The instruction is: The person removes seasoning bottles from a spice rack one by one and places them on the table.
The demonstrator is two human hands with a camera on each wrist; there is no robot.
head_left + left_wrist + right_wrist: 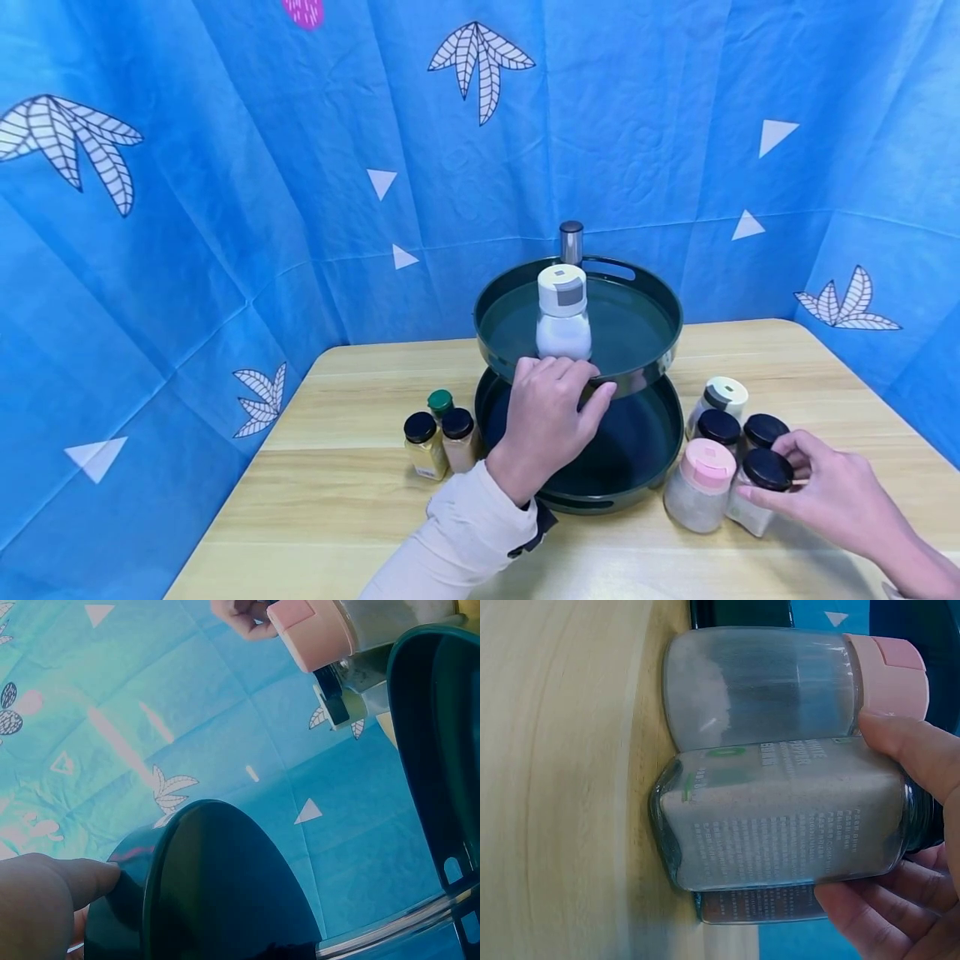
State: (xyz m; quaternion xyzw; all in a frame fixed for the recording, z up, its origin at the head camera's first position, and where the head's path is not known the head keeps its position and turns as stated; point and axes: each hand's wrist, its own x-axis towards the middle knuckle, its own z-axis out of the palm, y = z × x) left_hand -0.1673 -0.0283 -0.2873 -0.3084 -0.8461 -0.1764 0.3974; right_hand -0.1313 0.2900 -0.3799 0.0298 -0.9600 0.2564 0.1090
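Note:
My left hand (551, 408) grips the front rim of the upper tray of a dark green two-tier tray stand (637, 333). In the left wrist view its thumb (94, 881) presses the tray's outer wall. Just behind those fingers, a white-capped jar (564, 321) of white contents stands on the upper tray. At the right, my right hand (832, 492) holds a black-lidded glass seasoning jar (795, 817) near its lid, thumb on one side and fingers on the other. This jar has a printed label, stands upright and sits beside a pink-lidded jar (702, 487).
Behind the held jar stand two more black-lidded jars (765, 430) and a cream-lidded jar (726, 392). Left of the stand are two black-lidded bottles (426, 450) and a green-capped one (440, 402). The lower tray (600, 454) lies under the upper. Blue cloth (637, 125) surrounds the wooden table (315, 517).

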